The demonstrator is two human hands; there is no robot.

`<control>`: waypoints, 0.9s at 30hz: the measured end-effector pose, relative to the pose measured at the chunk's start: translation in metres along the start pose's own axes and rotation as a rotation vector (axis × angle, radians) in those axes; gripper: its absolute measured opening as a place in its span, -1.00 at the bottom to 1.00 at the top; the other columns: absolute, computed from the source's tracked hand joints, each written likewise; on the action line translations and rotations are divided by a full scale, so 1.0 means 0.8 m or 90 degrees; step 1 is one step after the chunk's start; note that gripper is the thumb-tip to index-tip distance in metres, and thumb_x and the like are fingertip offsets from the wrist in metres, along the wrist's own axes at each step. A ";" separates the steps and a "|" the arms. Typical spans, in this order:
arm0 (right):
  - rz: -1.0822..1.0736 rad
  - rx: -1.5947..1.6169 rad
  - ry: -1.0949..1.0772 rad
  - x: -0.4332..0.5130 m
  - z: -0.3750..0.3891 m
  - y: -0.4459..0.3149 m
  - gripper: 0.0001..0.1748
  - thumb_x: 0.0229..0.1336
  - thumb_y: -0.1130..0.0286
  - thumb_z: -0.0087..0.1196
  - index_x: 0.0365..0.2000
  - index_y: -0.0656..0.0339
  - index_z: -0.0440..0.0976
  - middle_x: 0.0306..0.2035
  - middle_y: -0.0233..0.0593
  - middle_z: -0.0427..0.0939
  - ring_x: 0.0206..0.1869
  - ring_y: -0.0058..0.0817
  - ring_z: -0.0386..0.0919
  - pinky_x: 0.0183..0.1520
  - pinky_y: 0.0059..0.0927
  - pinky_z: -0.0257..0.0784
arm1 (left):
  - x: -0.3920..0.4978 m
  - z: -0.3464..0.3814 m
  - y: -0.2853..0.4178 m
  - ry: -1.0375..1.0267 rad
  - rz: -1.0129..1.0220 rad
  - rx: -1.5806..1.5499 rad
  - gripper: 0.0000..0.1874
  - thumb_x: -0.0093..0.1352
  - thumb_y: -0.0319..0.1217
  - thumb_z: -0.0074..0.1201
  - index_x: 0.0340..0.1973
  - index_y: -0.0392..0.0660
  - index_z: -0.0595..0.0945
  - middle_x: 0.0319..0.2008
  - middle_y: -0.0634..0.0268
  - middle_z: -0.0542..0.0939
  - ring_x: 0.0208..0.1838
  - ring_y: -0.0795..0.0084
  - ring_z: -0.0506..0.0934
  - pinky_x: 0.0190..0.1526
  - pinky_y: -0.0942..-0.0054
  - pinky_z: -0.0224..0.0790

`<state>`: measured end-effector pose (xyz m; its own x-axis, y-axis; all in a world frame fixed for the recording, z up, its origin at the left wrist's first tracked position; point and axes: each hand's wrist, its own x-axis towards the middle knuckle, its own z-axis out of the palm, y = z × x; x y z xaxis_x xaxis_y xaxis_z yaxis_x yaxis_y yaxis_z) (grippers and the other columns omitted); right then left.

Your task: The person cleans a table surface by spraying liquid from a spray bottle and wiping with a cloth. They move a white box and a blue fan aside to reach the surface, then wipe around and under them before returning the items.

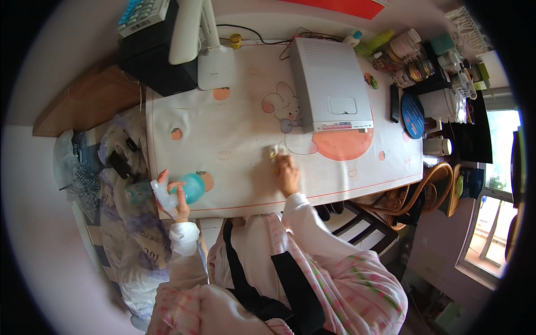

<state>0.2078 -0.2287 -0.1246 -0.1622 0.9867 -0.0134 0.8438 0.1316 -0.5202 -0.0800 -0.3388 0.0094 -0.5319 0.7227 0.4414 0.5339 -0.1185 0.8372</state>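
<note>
My left hand [181, 205] grips a spray bottle by its white trigger head [164, 197], over the near left corner of the table. The bottle's round teal body [193, 188] tilts away to the right. My right hand [288, 176] presses a crumpled pale cloth [277, 151] onto the printed table cover [243, 125]. The cloth lies under and ahead of my fingertips, partly hidden by them. It rests near the drawn rabbit figure, left of the large orange circle on the cover.
A white printer-like box [331, 83] stands behind my right hand. A white desk lamp [215, 67] and a black box [161, 58] stand at the back left. Jars [404, 46], a remote control [394, 104] and a blue round mat [412, 115] line the right side.
</note>
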 end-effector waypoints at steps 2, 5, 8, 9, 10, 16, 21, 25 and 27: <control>0.091 -0.034 0.131 0.055 -0.011 -0.014 -0.46 -0.15 0.55 -0.05 -0.02 0.12 0.35 -0.23 -0.10 0.45 -0.46 -0.12 0.48 -0.48 -0.22 0.42 | -0.004 0.002 -0.017 0.034 -0.049 -0.068 -0.52 0.19 -0.46 -0.02 0.00 -0.43 0.34 -0.15 0.02 0.50 -0.28 0.26 0.51 0.02 0.24 0.22; 0.059 -0.054 0.168 0.094 -0.013 -0.032 -0.54 -0.13 0.60 -0.06 -0.10 0.16 0.38 -0.24 -0.07 0.41 -0.35 -0.09 0.47 -0.38 -0.18 0.40 | 0.001 0.001 -0.041 -0.001 0.064 0.038 -0.52 0.20 -0.45 -0.02 0.01 -0.42 0.34 -0.10 0.01 0.48 -0.31 0.27 0.52 -0.03 0.27 0.25; -0.028 0.028 0.118 0.063 -0.003 -0.053 -0.57 -0.12 0.59 -0.05 -0.13 0.10 0.44 -0.22 -0.14 0.42 -0.37 -0.10 0.47 -0.38 -0.16 0.38 | 0.008 0.003 -0.050 0.039 0.001 -0.038 -0.52 0.21 -0.41 0.01 0.00 -0.38 0.35 -0.08 0.05 0.48 -0.35 0.31 0.53 -0.07 0.29 0.27; -0.017 0.056 0.035 0.043 -0.003 -0.057 -0.59 -0.13 0.56 -0.01 -0.16 0.09 0.47 -0.21 -0.17 0.43 -0.40 -0.09 0.47 -0.40 -0.15 0.37 | 0.007 0.005 -0.048 0.036 -0.035 -0.107 -0.52 0.21 -0.40 0.02 0.00 -0.38 0.35 -0.09 0.06 0.49 -0.32 0.30 0.53 -0.07 0.29 0.28; -0.047 0.075 0.024 0.015 -0.006 -0.061 -0.56 -0.09 0.55 -0.03 -0.09 0.07 0.42 -0.18 -0.15 0.42 -0.35 -0.11 0.48 -0.34 -0.18 0.38 | 0.011 0.004 -0.046 -0.001 -0.029 -0.076 -0.49 0.20 -0.42 0.03 0.03 -0.37 0.32 -0.01 0.04 0.43 -0.32 0.30 0.53 -0.11 0.32 0.30; -0.027 0.379 -0.336 -0.024 -0.110 -0.006 -0.52 0.13 0.28 0.00 0.10 -0.04 0.29 0.19 -0.08 0.19 -0.02 -0.24 0.45 0.01 -0.34 0.31 | 0.013 -0.002 -0.043 -0.123 -0.089 -0.119 -0.17 0.17 -0.45 0.14 0.23 -0.28 -0.01 0.24 0.01 0.11 0.06 0.10 0.38 0.06 0.25 0.20; 0.145 0.634 -0.324 0.031 -0.267 0.149 -0.71 0.13 0.46 -0.06 -0.11 0.23 0.45 -0.06 -0.31 0.49 -0.16 -0.51 0.51 -0.33 -0.56 0.38 | -0.024 -0.030 -0.065 -0.205 -0.143 0.222 -0.06 0.12 -0.41 0.24 0.26 -0.25 -0.04 0.30 0.04 -0.01 0.30 0.15 0.09 0.25 0.27 -0.03; 0.378 0.424 0.096 0.134 -0.348 0.318 -0.69 0.06 0.32 0.04 -0.19 0.26 0.50 -0.37 -0.30 0.57 -0.38 -0.54 0.53 -0.38 -0.59 0.35 | -0.084 -0.044 -0.034 -0.052 -0.562 0.176 -0.27 0.13 -0.42 0.23 0.17 -0.23 0.23 0.21 0.09 0.20 0.19 0.27 0.27 0.15 0.32 0.14; 0.286 0.093 0.321 0.202 -0.354 0.389 -0.60 -0.02 0.26 0.11 -0.16 0.26 0.48 -0.37 -0.20 0.55 -0.31 -0.45 0.52 -0.30 -0.48 0.38 | -0.091 -0.046 -0.005 -0.141 -0.869 0.115 -0.44 0.16 -0.43 0.18 0.06 -0.23 0.36 -0.04 0.21 0.42 -0.05 0.39 0.43 -0.07 0.44 0.29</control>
<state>0.5892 -0.0008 -0.0471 0.4750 0.8710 0.1253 0.6899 -0.2802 -0.6675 -0.0675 -0.4163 -0.0142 -0.5903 0.2886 -0.7538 -0.2307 0.8346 0.5002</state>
